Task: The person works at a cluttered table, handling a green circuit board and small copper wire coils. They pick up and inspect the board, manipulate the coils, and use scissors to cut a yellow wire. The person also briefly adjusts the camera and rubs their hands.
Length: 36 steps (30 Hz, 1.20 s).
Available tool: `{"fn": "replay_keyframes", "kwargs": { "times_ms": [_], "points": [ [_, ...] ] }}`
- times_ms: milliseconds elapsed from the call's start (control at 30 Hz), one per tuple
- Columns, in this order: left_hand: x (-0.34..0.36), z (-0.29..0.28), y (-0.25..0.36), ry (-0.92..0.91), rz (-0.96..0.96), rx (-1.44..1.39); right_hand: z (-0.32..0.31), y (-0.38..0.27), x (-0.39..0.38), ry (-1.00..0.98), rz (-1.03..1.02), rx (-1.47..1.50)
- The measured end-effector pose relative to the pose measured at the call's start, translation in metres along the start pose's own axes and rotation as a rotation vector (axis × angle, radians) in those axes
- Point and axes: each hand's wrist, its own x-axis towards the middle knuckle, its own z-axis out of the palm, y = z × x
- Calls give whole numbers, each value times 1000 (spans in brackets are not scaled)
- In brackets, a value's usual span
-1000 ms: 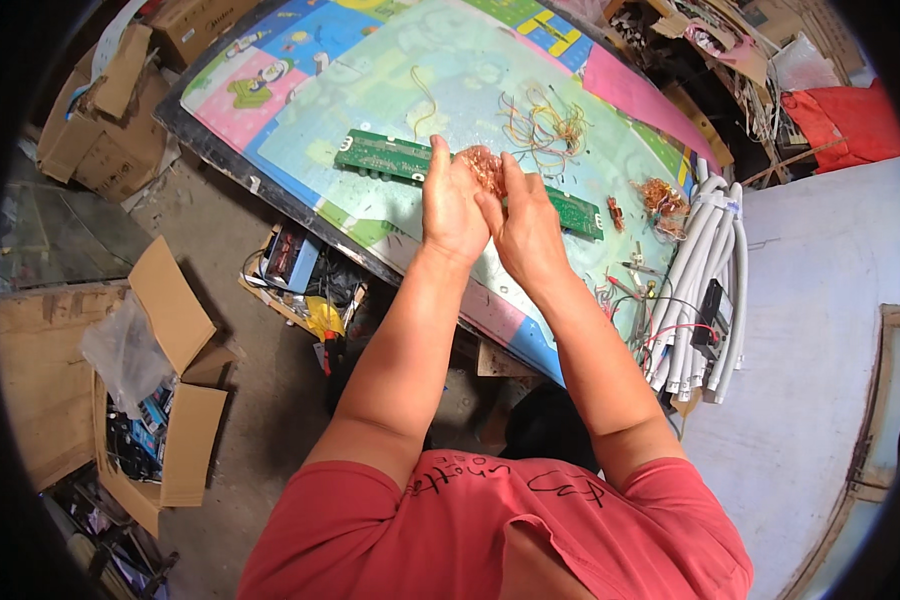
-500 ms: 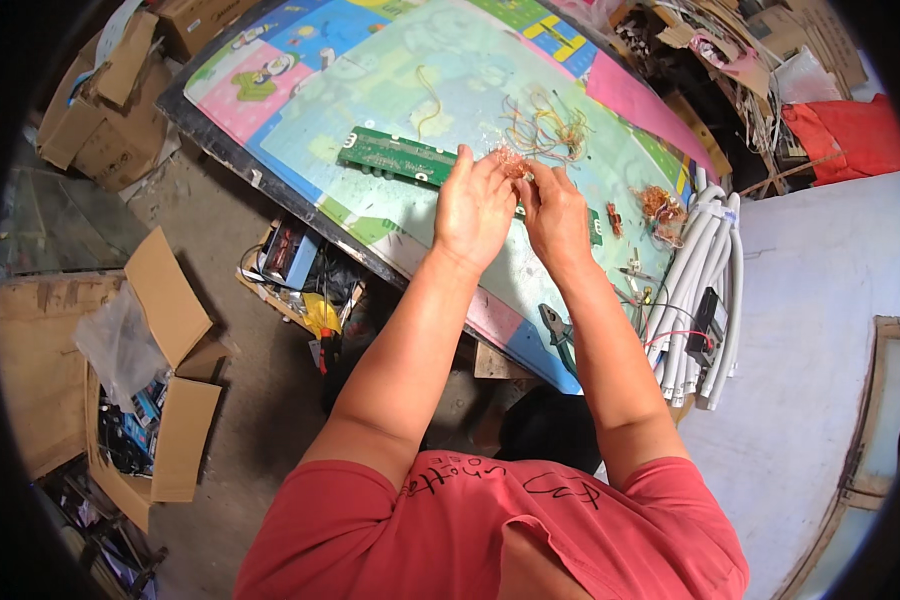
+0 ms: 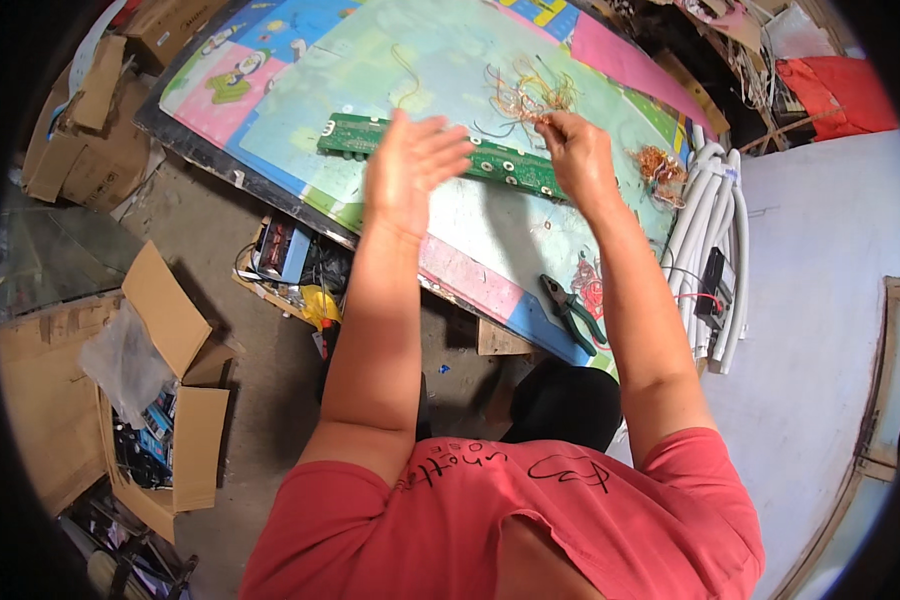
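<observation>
A long green circuit board (image 3: 510,165) lies across a colourful mat (image 3: 350,80) on the table. My left hand (image 3: 410,170) hovers above the board's left half, fingers spread, holding nothing. My right hand (image 3: 570,150) is over the board's right end, fingers pinched on thin wires that run up to a loose tangle of coloured wires (image 3: 525,95) lying just beyond the board.
Green-handled pliers (image 3: 570,310) lie near the table's front edge. A coppery wire clump (image 3: 660,165) and white corrugated tubes (image 3: 715,230) sit to the right. Open cardboard boxes (image 3: 160,400) stand on the floor at left, more boxes (image 3: 80,110) farther back.
My hands were pressed close together over the board's middle. They have parted: the left hand opened and drifted left, the right hand moved right and up toward the wire tangle.
</observation>
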Motion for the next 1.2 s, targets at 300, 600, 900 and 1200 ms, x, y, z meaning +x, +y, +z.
{"fn": "replay_keyframes", "kwargs": {
  "times_ms": [300, 600, 900, 1200],
  "points": [
    [-1, 0, 0, 91, 563, 715, 8, 9, -12, -192, -56, 29],
    [-2, 17, -57, -230, 361, 1543, 7, -21, -26, -451, -198, 67],
    [20, 4, -73, -218, 44, 807, -12, -8, -3, -751, 363, 778],
    [10, 13, -50, -214, -235, 41, 17, -25, -17, -284, 479, 986]
  ]
}}
